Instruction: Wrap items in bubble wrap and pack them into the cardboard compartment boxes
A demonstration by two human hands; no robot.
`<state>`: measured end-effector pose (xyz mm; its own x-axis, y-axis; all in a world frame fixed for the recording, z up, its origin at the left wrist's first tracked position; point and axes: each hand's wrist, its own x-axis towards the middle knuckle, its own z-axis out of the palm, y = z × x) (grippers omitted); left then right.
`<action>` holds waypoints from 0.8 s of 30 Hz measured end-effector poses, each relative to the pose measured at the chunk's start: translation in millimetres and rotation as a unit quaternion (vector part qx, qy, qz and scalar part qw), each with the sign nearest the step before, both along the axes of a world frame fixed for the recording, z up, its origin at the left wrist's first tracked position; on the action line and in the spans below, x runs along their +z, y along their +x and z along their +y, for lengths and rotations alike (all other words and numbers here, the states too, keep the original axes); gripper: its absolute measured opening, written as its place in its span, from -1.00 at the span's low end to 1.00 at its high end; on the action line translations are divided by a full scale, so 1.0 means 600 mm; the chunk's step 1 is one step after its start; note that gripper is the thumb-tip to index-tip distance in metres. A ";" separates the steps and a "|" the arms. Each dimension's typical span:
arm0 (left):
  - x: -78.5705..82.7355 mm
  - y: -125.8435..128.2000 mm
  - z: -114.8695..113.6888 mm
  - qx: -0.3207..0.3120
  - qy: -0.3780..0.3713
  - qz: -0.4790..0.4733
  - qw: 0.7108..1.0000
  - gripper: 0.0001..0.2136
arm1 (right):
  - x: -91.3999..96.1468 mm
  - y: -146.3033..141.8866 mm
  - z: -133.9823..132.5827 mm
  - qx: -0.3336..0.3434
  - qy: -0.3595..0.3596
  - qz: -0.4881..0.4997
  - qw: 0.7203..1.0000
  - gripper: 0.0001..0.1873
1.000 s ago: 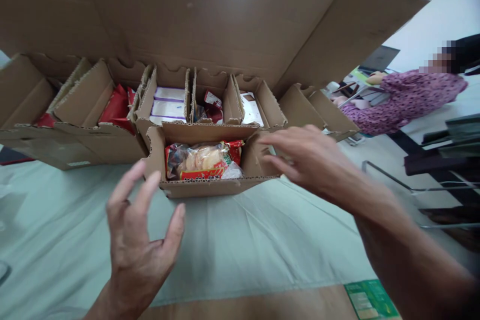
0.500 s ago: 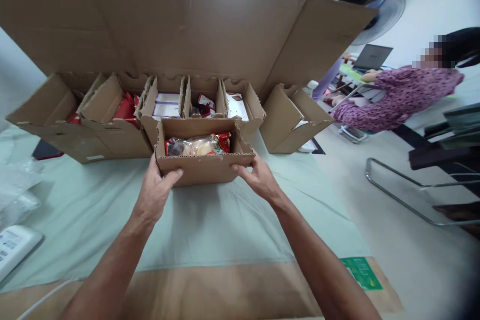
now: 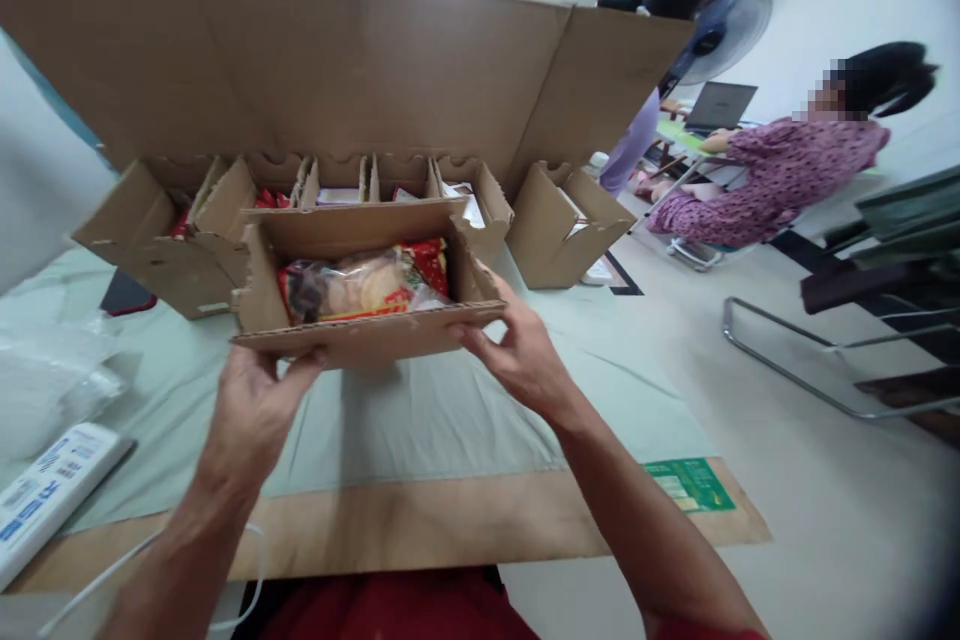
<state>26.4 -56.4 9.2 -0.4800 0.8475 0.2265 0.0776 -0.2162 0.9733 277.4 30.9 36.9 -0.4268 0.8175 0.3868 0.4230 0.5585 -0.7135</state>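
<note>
A small open cardboard box (image 3: 375, 335) is lifted off the pale green cloth (image 3: 420, 420), held at both ends. My left hand (image 3: 251, 410) grips its left front corner and my right hand (image 3: 517, 355) grips its right end. Inside lies a clear snack packet (image 3: 360, 285) with red print and pale round pieces. Behind it a row of similar small boxes (image 3: 195, 260) with red and white packets stands against a big upright cardboard sheet (image 3: 360, 70).
A white flat pack (image 3: 45, 490) with blue print and a clear plastic bag (image 3: 45, 380) lie at the left. A green leaflet (image 3: 690, 485) sits at the table's right edge. A seated person in a purple top (image 3: 772, 170) is at the far right, near metal chair legs (image 3: 810, 370).
Both hands went from open in the air to gripping the small box, then raised it and drew it toward me, tilting it slightly.
</note>
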 end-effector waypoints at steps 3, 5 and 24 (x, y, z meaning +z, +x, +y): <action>-0.008 0.028 -0.012 -0.037 -0.041 -0.015 0.998 -0.37 | -0.010 0.031 -0.029 -0.035 0.001 -0.005 0.999 -0.38; -0.022 0.037 -0.024 -0.053 -0.070 -0.014 0.996 -0.37 | -0.030 0.050 -0.055 -0.043 -0.003 -0.006 0.999 -0.38; -0.055 0.173 0.110 -0.291 -0.082 -0.011 0.953 -0.32 | -0.196 0.253 -0.158 -0.160 -0.025 0.081 0.983 0.04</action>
